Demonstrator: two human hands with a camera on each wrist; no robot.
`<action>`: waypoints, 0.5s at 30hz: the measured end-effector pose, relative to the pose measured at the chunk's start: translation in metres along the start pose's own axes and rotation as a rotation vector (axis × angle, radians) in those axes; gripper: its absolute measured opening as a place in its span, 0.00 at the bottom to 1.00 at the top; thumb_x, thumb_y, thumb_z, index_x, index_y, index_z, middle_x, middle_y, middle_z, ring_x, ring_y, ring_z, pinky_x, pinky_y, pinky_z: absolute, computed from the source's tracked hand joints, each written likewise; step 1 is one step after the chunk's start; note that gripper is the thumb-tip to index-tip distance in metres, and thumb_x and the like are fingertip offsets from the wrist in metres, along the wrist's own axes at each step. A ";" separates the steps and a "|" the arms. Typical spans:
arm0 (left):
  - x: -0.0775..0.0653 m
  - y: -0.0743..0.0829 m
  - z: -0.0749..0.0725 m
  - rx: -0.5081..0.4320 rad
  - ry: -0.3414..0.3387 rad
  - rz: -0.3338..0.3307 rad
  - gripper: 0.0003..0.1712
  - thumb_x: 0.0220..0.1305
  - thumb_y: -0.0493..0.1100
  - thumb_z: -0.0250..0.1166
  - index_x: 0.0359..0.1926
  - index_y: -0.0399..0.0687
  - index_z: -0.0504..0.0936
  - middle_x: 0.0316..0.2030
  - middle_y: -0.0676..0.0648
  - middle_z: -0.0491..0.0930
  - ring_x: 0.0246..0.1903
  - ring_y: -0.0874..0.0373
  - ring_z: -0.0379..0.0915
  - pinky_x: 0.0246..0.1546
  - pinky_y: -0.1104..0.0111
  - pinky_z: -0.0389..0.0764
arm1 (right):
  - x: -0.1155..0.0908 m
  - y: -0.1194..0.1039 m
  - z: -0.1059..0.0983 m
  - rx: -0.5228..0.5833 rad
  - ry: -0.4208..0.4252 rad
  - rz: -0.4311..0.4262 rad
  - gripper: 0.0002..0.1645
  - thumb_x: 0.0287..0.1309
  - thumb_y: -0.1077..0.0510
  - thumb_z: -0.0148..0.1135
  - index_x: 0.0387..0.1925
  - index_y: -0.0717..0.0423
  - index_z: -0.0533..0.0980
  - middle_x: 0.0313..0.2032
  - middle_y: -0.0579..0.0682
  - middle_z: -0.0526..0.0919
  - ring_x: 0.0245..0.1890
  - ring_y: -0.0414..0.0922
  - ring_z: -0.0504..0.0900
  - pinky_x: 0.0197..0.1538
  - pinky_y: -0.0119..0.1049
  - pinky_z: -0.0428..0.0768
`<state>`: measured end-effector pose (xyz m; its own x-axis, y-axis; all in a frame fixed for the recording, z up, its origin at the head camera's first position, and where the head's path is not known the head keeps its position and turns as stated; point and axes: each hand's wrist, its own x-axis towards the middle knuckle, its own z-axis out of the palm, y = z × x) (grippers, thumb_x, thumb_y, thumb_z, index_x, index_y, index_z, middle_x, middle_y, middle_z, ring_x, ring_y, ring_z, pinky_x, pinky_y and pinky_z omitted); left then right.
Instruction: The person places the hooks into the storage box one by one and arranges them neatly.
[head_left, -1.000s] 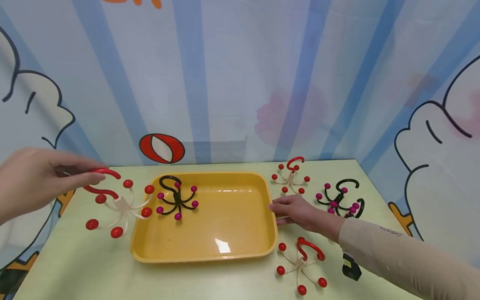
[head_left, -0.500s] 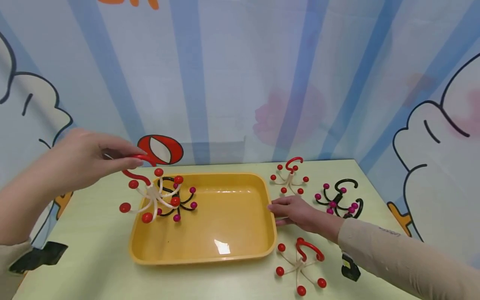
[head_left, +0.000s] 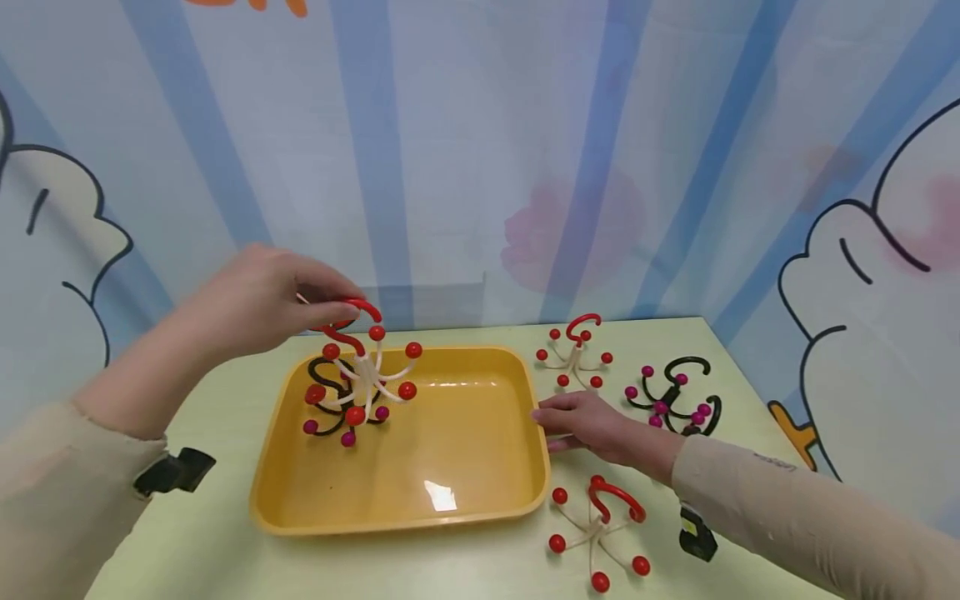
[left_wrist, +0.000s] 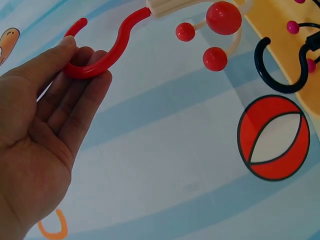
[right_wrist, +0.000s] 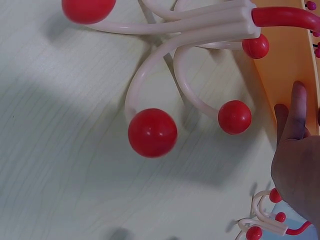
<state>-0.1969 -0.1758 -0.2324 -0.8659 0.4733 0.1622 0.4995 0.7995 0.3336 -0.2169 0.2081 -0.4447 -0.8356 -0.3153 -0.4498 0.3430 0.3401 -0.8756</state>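
Note:
My left hand (head_left: 273,300) holds a hanging hook (head_left: 366,373) by its curved red top, with a white body and several arms ending in red balls. It overlaps the yellow tray (head_left: 465,442) at its left back part. In the left wrist view, thumb and fingers curl round the red curve (left_wrist: 120,42). Partly hidden below it, a black hanging hook (head_left: 348,438) with magenta balls lies in the tray. My right hand (head_left: 592,425) touches the tray's right side; in the right wrist view, its fingers (right_wrist: 298,107) lie straight along the tray wall.
Two red-and-white hanging hooks stand right of the tray, one at the back (head_left: 574,358) and one in front (head_left: 596,533). Behind my right forearm are black hanging hooks (head_left: 670,396). A printed curtain (head_left: 450,167) rises behind the table (head_left: 420,567).
My left hand has carried the red-and-white hanging hook rightward, from beside the tray's left edge to above the black one. The right hand stays at the tray's right side.

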 end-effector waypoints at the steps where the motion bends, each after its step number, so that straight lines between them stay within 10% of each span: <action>1: 0.003 0.001 0.002 -0.004 -0.002 0.013 0.09 0.60 0.47 0.69 0.43 0.62 0.87 0.31 0.60 0.85 0.27 0.66 0.78 0.28 0.68 0.78 | 0.000 0.000 0.000 -0.002 0.000 -0.001 0.28 0.62 0.49 0.63 0.58 0.62 0.75 0.51 0.56 0.82 0.47 0.51 0.84 0.44 0.40 0.85; 15: 0.033 -0.003 0.041 -0.084 -0.024 0.089 0.08 0.61 0.45 0.68 0.42 0.55 0.88 0.32 0.57 0.85 0.25 0.63 0.75 0.25 0.68 0.78 | -0.001 -0.001 0.005 0.003 -0.008 0.000 0.27 0.62 0.50 0.63 0.58 0.61 0.75 0.51 0.56 0.82 0.47 0.49 0.84 0.44 0.40 0.85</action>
<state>-0.2257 -0.1470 -0.2663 -0.8168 0.5503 0.1732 0.5693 0.7204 0.3960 -0.2141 0.2036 -0.4441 -0.8323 -0.3224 -0.4510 0.3441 0.3375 -0.8762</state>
